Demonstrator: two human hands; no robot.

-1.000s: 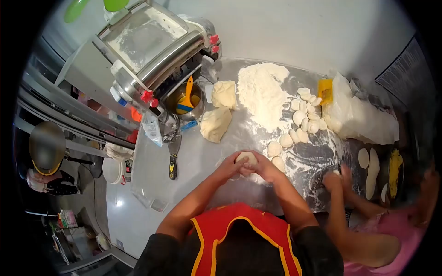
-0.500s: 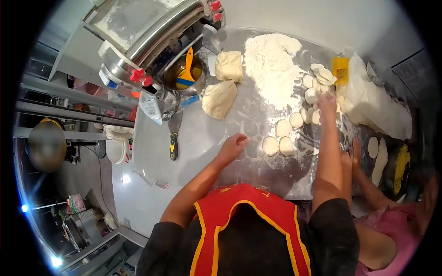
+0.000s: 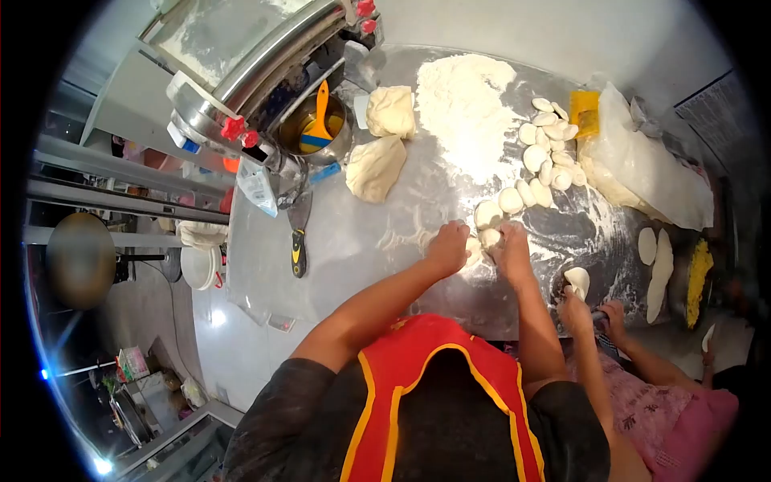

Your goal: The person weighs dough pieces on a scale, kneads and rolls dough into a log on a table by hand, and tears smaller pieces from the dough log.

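My left hand (image 3: pixel 450 247) has its fingers curled at the left edge of a small dough round (image 3: pixel 475 255) on the steel table. Close by on the right, my right hand (image 3: pixel 511 251) is closed, its fingertips on another dough round (image 3: pixel 489 238). The fingertips of both hands are partly hidden. A larger dough round (image 3: pixel 487 214) lies just beyond them. From there a line of dough pieces (image 3: pixel 511 201) leads to a loose pile of rounds (image 3: pixel 554 145) at the back right.
Spread flour (image 3: pixel 466 112) covers the table's back, beside two dough lumps (image 3: pixel 376 169). A scraper (image 3: pixel 299 249) and a pot (image 3: pixel 341 145) with an orange brush (image 3: pixel 322 112) stand left. At right, a co-worker's hand (image 3: pixel 574 309) holds a dough round (image 3: pixel 577 281), near a plastic-covered mass (image 3: pixel 650 161).
My right hand has come back from the far pile to the near dough rounds. My left hand has moved right to meet them. The co-worker's hand now holds up a dough round.
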